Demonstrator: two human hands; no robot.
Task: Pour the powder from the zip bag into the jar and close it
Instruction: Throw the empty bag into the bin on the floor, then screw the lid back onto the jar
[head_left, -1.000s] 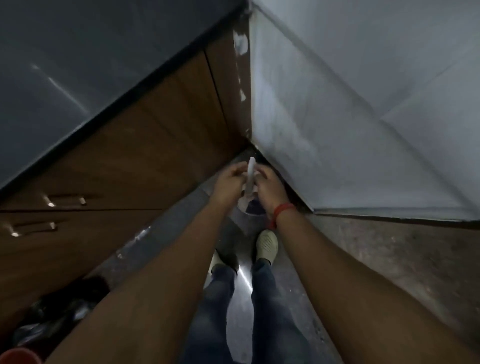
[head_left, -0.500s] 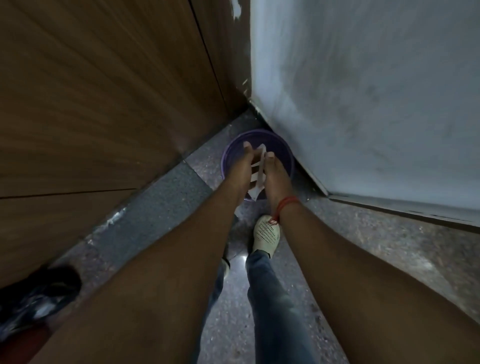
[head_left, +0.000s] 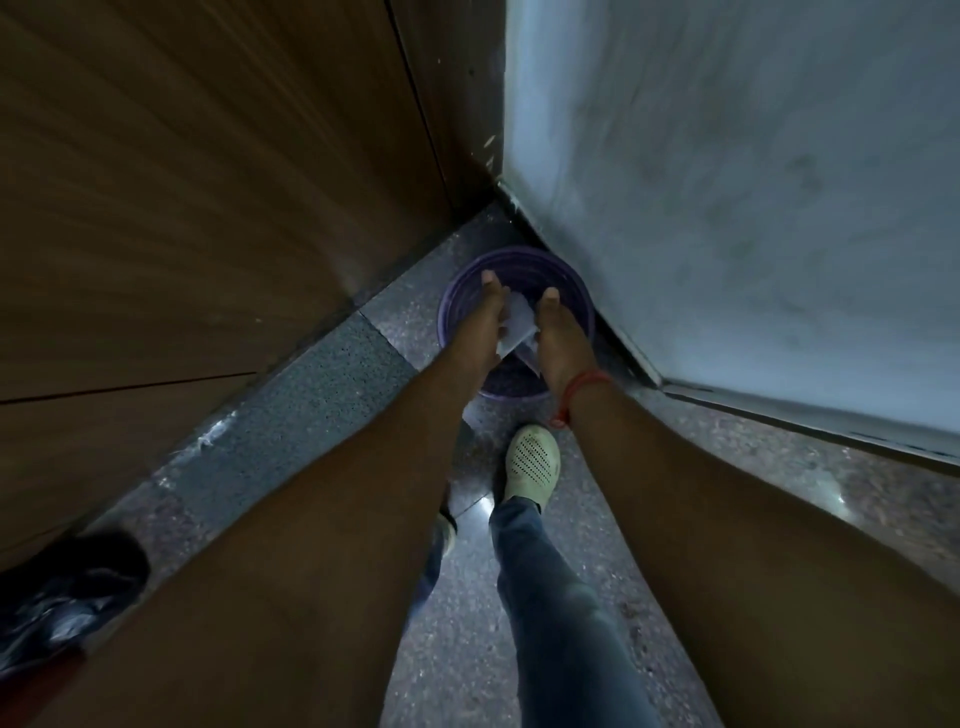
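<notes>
A small pale zip bag (head_left: 515, 326) is pinched between both hands above a round purple bin (head_left: 574, 291) that stands on the floor in the corner. My left hand (head_left: 480, 325) holds the bag's left side and my right hand (head_left: 558, 338), with a red thread at the wrist, holds its right side. Both hands reach down inside the bin's rim. No jar is in view.
Wooden cabinet doors (head_left: 208, 182) rise on the left and a pale wall (head_left: 727, 182) on the right, meeting behind the bin. A speckled stone floor (head_left: 322, 374) lies below. My shoe (head_left: 532, 462) stands just before the bin. A dark plastic bag (head_left: 67, 587) lies at the lower left.
The view has dropped and closed in on the corner. Both hands have lowered the zip bag from above the bin into its mouth, and the bag now looks crumpled.
</notes>
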